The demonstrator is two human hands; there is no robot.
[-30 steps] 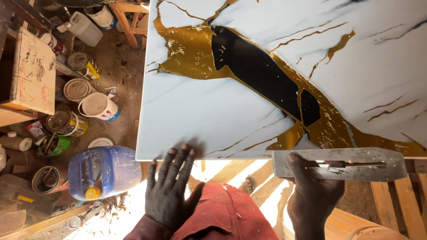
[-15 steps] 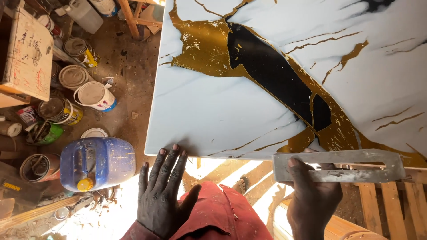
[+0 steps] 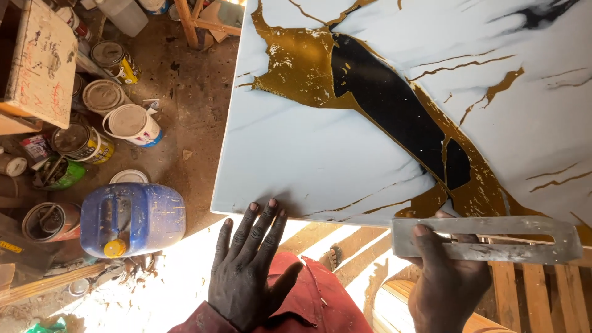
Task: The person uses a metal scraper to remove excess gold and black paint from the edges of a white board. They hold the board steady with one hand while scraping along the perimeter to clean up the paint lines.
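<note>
**A:** Looking straight down now, and the big glossy white panel [image 3: 345, 166] fills the upper right, with a gold splash [image 3: 296, 65] and a long black shape [image 3: 394, 108] running slantwise across it.

**B:** And the hands?

**A:** Well apart. The left hand [image 3: 250, 268] lies flat, fingers spread, fingertips just touching the panel's near edge. It grips nothing.

**B:** The right one has a tool, doesn't it?

**A:** It does. The right hand [image 3: 447, 280] is clamped on a long flat metal bar [image 3: 487, 239] with a slot down its middle. The thumb is pressed on top near the left end, and the bar lies level along the panel's near edge, over the lower tip of the gold.

**B:** Is the bar resting on the panel?

**A:** It overlaps the edge, but I can't tell whether it touches.

**B:** What's beneath?

**A:** Wooden slats [image 3: 536, 290] under the panel, and a red sleeve [image 3: 320, 302] at the bottom.

**B:** And off to the left?

**A:** Dirt floor. A blue plastic jerrycan [image 3: 132, 219] with a yellow cap lies on its side, near the left hand. Above it a white tub [image 3: 132, 125], several paint tins [image 3: 83, 142] and a smeared board [image 3: 40, 61].
</note>
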